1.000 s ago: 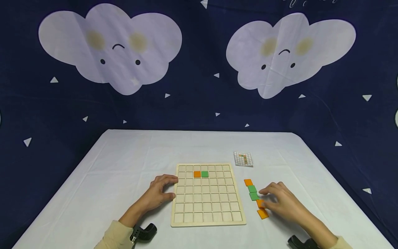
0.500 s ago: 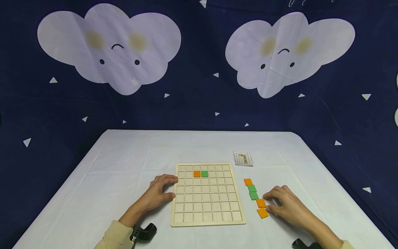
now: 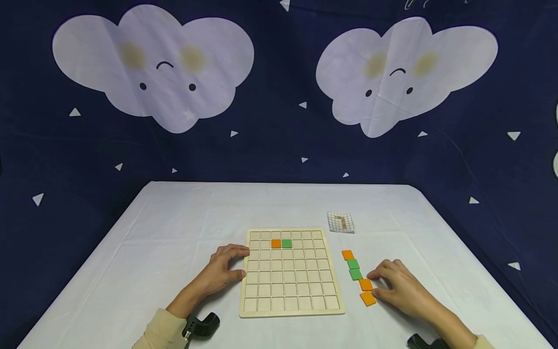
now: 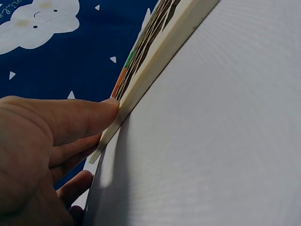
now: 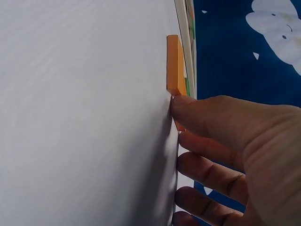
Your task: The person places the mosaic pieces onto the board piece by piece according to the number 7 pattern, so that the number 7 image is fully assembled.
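Note:
A square wooden grid board (image 3: pixel 289 312) lies on the white table. One orange tile (image 3: pixel 276 244) and a green tile (image 3: pixel 286 244) sit side by side in its second row from the back. My left hand (image 3: pixel 220 274) rests at the board's left edge (image 4: pixel 141 92), thumb and fingertips against it. To the right of the board runs a slanting line of loose tiles, orange, two green, then two orange. At the second-nearest orange tile (image 3: pixel 365 284), my right hand (image 3: pixel 401 288) has thumb and index fingertip at its right end. The nearest orange tile (image 5: pixel 173 63) lies just in front of the thumb.
A small pattern card (image 3: pixel 341 223) printed with a coloured grid lies behind the loose tiles. Dark blue cloth with cloud faces (image 3: pixel 152 68) hangs behind the table. Both wrists wear black devices (image 3: pixel 202 325).
My right hand draws back slightly from the tile line toward the lower right, uncovering an orange tile, then shifts a little left. My left hand and the board stay still.

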`<state>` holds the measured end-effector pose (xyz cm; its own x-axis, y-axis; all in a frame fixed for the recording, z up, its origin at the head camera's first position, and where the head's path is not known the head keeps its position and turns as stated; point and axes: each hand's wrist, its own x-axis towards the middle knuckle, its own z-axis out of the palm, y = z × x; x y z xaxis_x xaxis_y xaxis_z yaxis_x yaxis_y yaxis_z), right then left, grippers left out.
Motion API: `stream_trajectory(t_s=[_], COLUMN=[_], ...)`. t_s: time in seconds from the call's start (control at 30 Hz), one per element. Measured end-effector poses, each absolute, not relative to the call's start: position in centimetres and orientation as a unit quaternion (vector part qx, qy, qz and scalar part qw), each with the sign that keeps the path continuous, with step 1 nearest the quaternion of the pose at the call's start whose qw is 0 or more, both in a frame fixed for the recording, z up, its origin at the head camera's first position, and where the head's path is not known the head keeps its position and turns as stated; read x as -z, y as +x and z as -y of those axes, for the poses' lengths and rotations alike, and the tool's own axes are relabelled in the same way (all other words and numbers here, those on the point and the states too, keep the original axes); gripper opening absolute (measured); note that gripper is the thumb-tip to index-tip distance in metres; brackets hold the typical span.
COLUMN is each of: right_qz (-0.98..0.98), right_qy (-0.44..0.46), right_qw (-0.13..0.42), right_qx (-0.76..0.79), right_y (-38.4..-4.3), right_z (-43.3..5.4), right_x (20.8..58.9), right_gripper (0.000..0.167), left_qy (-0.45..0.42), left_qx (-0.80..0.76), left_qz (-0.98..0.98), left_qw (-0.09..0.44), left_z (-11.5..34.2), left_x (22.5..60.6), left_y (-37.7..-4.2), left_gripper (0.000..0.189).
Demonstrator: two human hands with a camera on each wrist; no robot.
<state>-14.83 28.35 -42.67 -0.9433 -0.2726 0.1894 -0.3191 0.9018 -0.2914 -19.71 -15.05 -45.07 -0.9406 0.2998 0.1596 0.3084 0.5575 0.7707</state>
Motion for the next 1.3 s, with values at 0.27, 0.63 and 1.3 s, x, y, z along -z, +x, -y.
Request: stream_trajectory(t_s=[0.27, 0.63, 1.3], right_qz=[0.973, 0.971, 0.959], right_qy=[0.156, 0.163, 0.19], right_qw=[0.066, 0.079, 0.12], right_qx=[-0.159, -0.154, -0.176], right_y=[-15.0, -15.1, -15.4], right_z=[-28.2, -28.3, -27.3], right_x=[42.7, 43.1, 41.9], right_gripper=[0.023, 0.02, 0.024], left_qy=[-0.171, -0.169, -0.179], left_qx=[0.438, 0.439, 0.438], left_qz=[0.883, 0.882, 0.881], left_qw=[0.004, -0.001, 0.006], left_z=[15.1, 15.1, 15.2], left_x=[45.1, 45.2, 45.3], left_y=[-19.7, -19.8, -19.8], left_gripper=[0.046, 0.046, 0.045])
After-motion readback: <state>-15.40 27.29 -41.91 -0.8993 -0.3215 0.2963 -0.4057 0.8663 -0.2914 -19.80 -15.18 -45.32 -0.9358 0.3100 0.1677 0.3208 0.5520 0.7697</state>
